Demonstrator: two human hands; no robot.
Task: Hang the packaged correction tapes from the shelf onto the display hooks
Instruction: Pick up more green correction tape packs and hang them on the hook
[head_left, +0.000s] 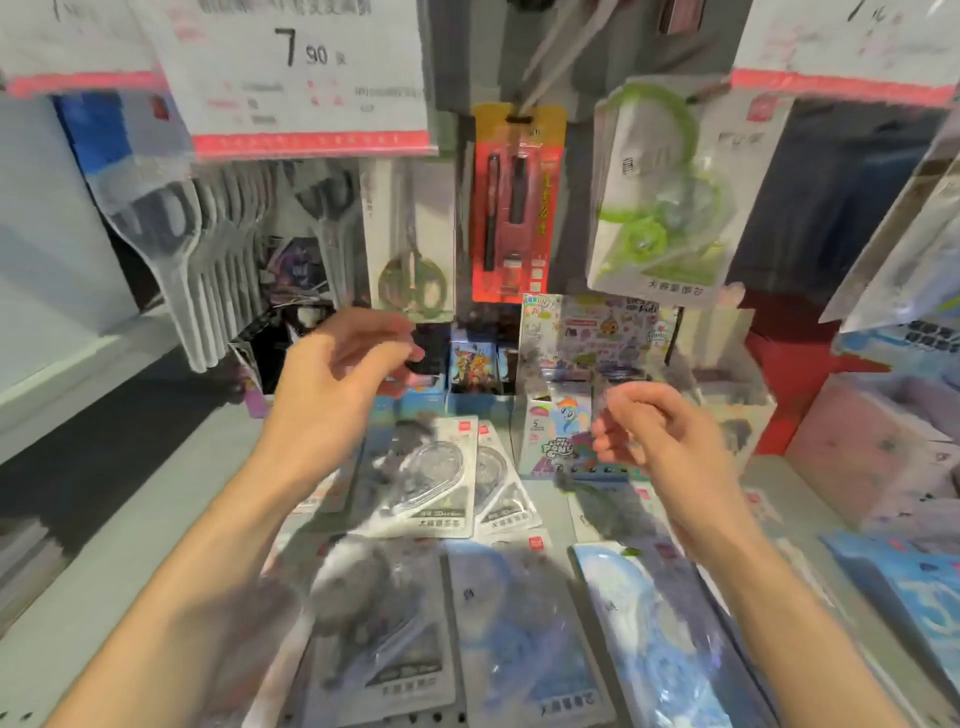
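Both hands empty: left hand (343, 364) and right hand (654, 436) fingers loosely curled, above the correction tape packs (431, 478) lying flat on the shelf (104, 597). Risk: overlapping slick blister packs, so a grab may drag neighbours off

Green correction tape pack (660, 192), orange-red pen card (517, 208)

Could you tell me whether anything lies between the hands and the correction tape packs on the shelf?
Nothing visible does. The left hand and right hand hang loosely curled and hold nothing, above the grey correction tape pack and the blue pack, which lie uncovered on the shelf.
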